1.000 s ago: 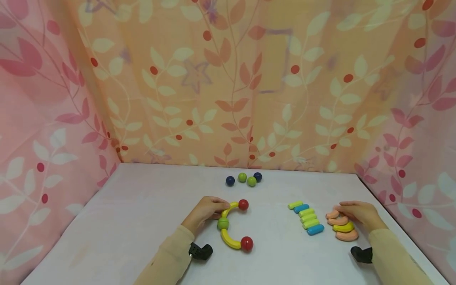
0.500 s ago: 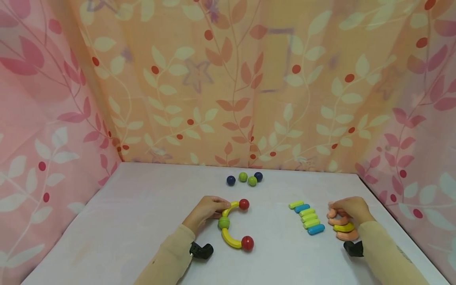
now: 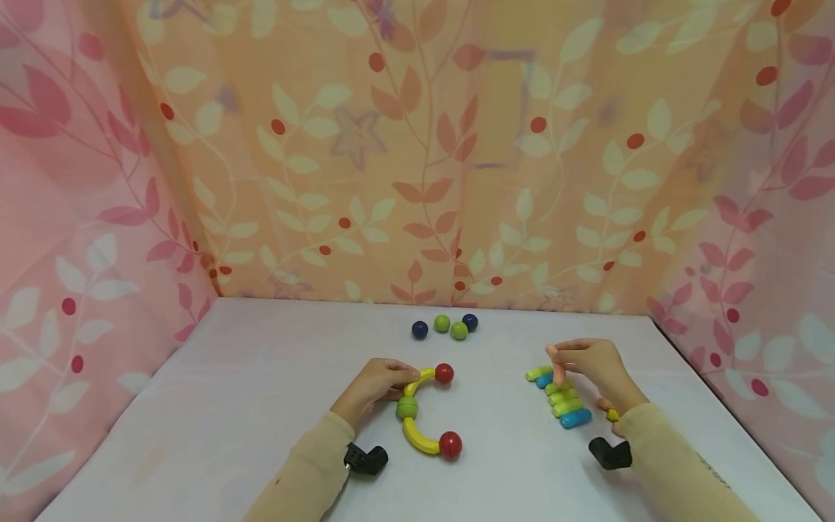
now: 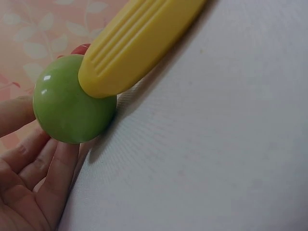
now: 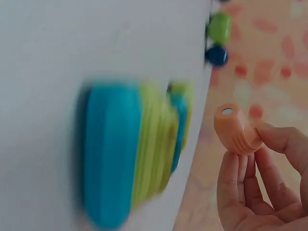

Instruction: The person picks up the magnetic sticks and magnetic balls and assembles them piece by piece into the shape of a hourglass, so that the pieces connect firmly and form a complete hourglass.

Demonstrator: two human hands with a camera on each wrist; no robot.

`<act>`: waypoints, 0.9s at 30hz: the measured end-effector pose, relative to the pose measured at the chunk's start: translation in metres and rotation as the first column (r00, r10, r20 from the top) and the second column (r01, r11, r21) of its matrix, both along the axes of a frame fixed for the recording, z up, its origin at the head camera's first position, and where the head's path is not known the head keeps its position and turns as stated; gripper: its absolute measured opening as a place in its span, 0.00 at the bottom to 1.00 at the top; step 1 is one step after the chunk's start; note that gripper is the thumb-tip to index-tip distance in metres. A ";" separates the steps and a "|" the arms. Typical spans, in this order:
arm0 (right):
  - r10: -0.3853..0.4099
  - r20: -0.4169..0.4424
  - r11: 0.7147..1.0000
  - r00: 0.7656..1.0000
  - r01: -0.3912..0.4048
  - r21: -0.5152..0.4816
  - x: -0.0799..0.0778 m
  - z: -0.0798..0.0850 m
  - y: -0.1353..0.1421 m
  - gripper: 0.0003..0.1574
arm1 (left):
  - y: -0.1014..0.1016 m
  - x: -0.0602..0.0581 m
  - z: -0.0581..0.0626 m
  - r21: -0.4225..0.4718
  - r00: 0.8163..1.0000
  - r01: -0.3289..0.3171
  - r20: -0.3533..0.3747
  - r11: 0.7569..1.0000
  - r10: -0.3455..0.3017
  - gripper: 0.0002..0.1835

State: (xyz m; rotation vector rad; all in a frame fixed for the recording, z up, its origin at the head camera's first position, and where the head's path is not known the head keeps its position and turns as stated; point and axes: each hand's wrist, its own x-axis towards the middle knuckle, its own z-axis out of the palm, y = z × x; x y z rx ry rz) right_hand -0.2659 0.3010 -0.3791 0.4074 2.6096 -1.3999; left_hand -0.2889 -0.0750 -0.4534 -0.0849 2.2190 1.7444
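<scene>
I see the right hand [image 3: 593, 366] pinching the peach piece [image 5: 232, 134] in air near the coloured sticks [image 3: 564, 399]; better not brush them. The left hand [image 3: 378, 384], gripping the upper yellow piece [image 3: 419, 381], should hold steady.

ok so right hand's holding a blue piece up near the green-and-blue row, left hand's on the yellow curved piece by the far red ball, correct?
One fix: the piece in the right hand is peach-orange, not blue; the right wrist view shows it. The rest is right.
</scene>
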 end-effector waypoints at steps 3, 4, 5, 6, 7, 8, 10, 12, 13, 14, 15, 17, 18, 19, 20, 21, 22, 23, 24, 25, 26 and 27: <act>0.058 -0.055 0.998 0.997 -0.057 0.020 -0.002 -0.003 -0.032 0.38 | 0.000 0.000 0.001 0.002 1.000 0.004 -0.002 1.000 -0.004 0.14; 0.077 -0.071 0.997 0.995 -0.075 0.026 -0.003 -0.005 -0.042 0.35 | -0.001 0.000 0.001 0.003 1.000 0.005 0.000 1.000 -0.005 0.14; 0.087 -0.073 0.996 0.994 -0.085 0.027 -0.003 -0.007 -0.052 0.32 | -0.001 0.000 0.000 0.003 1.000 0.005 0.001 1.000 -0.005 0.14; 0.089 -0.067 0.996 0.994 -0.087 0.033 -0.003 -0.010 -0.061 0.29 | -0.001 0.000 0.000 0.004 1.000 0.005 0.003 1.000 -0.005 0.14; 0.093 -0.058 0.995 0.994 -0.090 0.041 -0.004 -0.012 -0.070 0.28 | -0.001 0.000 0.000 0.005 1.000 0.005 0.003 1.000 -0.005 0.14; 0.095 -0.049 0.995 0.994 -0.092 0.048 -0.004 -0.014 -0.078 0.26 | -0.001 0.000 0.000 0.004 1.000 0.006 0.003 1.000 -0.006 0.13; 0.104 -0.038 0.993 0.994 -0.102 0.053 -0.005 -0.019 -0.092 0.23 | -0.001 0.000 0.000 0.004 1.000 0.006 0.004 1.000 -0.006 0.13; 0.103 -0.026 0.993 0.994 -0.101 0.055 -0.006 -0.024 -0.103 0.20 | -0.001 0.000 0.000 0.000 1.000 0.007 0.005 1.000 -0.007 0.13; 0.106 -0.022 0.993 0.994 -0.104 0.058 -0.006 -0.025 -0.108 0.18 | -0.002 0.000 0.000 0.000 1.000 0.007 0.005 1.000 -0.007 0.13; 0.106 -0.022 0.993 0.994 -0.105 0.061 -0.007 -0.027 -0.112 0.17 | -0.002 0.000 0.000 -0.002 1.000 0.009 0.003 1.000 -0.009 0.13; 0.111 -0.024 0.992 0.994 -0.109 0.064 -0.008 -0.028 -0.116 0.17 | -0.002 -0.001 0.000 -0.002 1.000 0.009 0.005 1.000 -0.009 0.13; 0.114 -0.025 0.991 0.993 -0.112 0.073 -0.009 -0.029 -0.123 0.16 | -0.002 -0.001 0.000 -0.003 1.000 0.008 0.007 1.000 -0.008 0.14; 0.118 -0.027 0.990 0.993 -0.115 0.076 -0.009 -0.029 -0.126 0.15 | -0.002 -0.001 0.000 -0.002 1.000 0.008 0.007 1.000 -0.008 0.14; 0.125 -0.031 0.989 0.992 -0.122 0.084 -0.010 -0.030 -0.128 0.15 | -0.002 -0.001 0.000 -0.002 1.000 0.007 0.007 1.000 -0.007 0.14; 0.128 -0.033 0.988 0.991 -0.125 0.090 -0.010 -0.030 -0.131 0.14 | -0.002 -0.001 0.000 -0.002 1.000 0.007 0.007 1.000 -0.007 0.14; 0.136 -0.037 0.987 0.990 -0.132 0.092 -0.011 -0.030 -0.133 0.14 | -0.002 -0.001 0.000 0.000 1.000 0.005 0.008 1.000 -0.005 0.14; 0.142 -0.039 0.986 0.989 -0.138 0.096 -0.012 -0.030 -0.134 0.13 | -0.002 -0.001 0.000 0.000 1.000 0.006 0.005 1.000 -0.006 0.14; 0.156 -0.047 0.983 0.987 -0.150 0.104 -0.012 -0.030 -0.136 0.13 | -0.002 -0.001 0.000 0.000 1.000 0.007 0.003 1.000 -0.007 0.14; 0.161 -0.051 0.982 0.986 -0.155 0.106 -0.013 -0.030 -0.137 0.12 | -0.002 -0.001 0.000 0.003 1.000 0.007 0.003 1.000 -0.007 0.13; 0.168 -0.053 0.981 0.984 -0.162 0.106 -0.014 -0.030 -0.138 0.11 | -0.002 -0.001 0.000 0.004 1.000 0.007 0.000 1.000 -0.007 0.13; 0.174 -0.055 0.980 0.983 -0.167 0.106 -0.015 -0.031 -0.140 0.11 | -0.002 0.000 0.000 0.006 1.000 0.008 -0.002 1.000 -0.008 0.13; 0.181 -0.057 0.979 0.982 -0.175 0.106 -0.016 -0.031 -0.141 0.10 | -0.002 0.000 -0.001 0.007 1.000 0.009 -0.005 1.000 -0.009 0.13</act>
